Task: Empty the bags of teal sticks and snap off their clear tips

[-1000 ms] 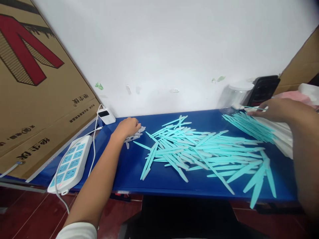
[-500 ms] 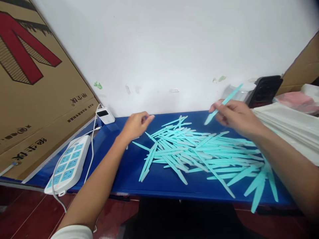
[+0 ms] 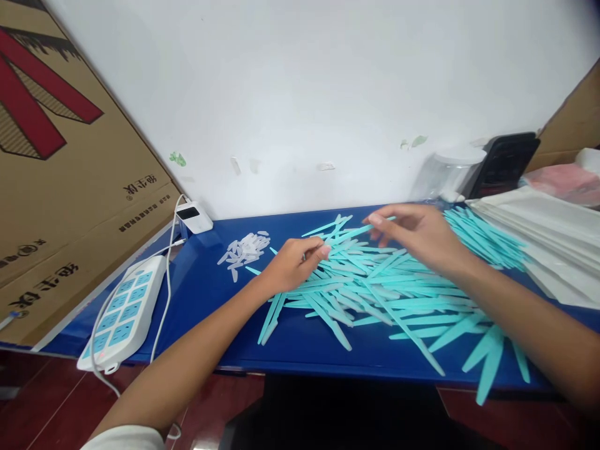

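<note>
My right hand (image 3: 419,234) pinches one teal plastic stick (image 3: 359,232) by its right end and holds it level, just above the loose heap of teal sticks (image 3: 384,294) on the blue table (image 3: 220,306). My left hand (image 3: 293,264) has its fingertips pinched together at the stick's left tip. They appear to hold a small clear cap, which is barely visible. A little pile of the same clear caps (image 3: 244,250) lies on the table to the left of that hand.
A neat row of teal sticks (image 3: 490,237) lies beside a stack of white bags (image 3: 553,244) at the right. A clear jar (image 3: 450,176) and a black phone (image 3: 506,164) stand by the wall. At the left are a power strip (image 3: 126,309), a white charger (image 3: 192,217) and a cardboard box (image 3: 56,206).
My right hand brought one stick from the right row to the middle. My left hand left the cap pile, fingers pinched, and met the stick's left tip.
</note>
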{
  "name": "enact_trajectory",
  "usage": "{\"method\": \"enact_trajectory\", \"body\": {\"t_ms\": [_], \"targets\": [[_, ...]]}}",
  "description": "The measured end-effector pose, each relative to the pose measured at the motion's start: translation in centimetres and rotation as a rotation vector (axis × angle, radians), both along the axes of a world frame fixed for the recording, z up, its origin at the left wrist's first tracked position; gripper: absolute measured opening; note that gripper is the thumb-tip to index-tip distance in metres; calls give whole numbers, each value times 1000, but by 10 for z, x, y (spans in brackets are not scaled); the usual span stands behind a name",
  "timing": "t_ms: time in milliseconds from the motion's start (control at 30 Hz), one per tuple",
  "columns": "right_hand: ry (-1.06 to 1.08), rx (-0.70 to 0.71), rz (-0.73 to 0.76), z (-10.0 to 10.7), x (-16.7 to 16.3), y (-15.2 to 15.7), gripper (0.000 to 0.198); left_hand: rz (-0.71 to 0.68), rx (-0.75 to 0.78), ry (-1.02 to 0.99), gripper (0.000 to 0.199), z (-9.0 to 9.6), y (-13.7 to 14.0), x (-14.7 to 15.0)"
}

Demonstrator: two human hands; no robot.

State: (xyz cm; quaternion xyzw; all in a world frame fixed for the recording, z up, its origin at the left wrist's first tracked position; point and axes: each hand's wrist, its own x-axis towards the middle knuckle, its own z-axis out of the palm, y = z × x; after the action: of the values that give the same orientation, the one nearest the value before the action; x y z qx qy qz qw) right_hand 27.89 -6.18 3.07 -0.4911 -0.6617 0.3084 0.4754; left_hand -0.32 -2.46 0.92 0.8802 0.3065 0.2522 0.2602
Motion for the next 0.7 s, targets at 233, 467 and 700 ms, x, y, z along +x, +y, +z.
{"method": "enact_trajectory", "body": {"t_ms": [233,467,700], "targets": [[-583,507,202,-9,7,9,27,3,290,204,44,-5,6,-3],[-639,452,324,-17,-4,3,32,-73,311,176,45,2,0,-1],[-784,380,145,5,37,17,34,170,376,246,50,20,15,-21]]}}
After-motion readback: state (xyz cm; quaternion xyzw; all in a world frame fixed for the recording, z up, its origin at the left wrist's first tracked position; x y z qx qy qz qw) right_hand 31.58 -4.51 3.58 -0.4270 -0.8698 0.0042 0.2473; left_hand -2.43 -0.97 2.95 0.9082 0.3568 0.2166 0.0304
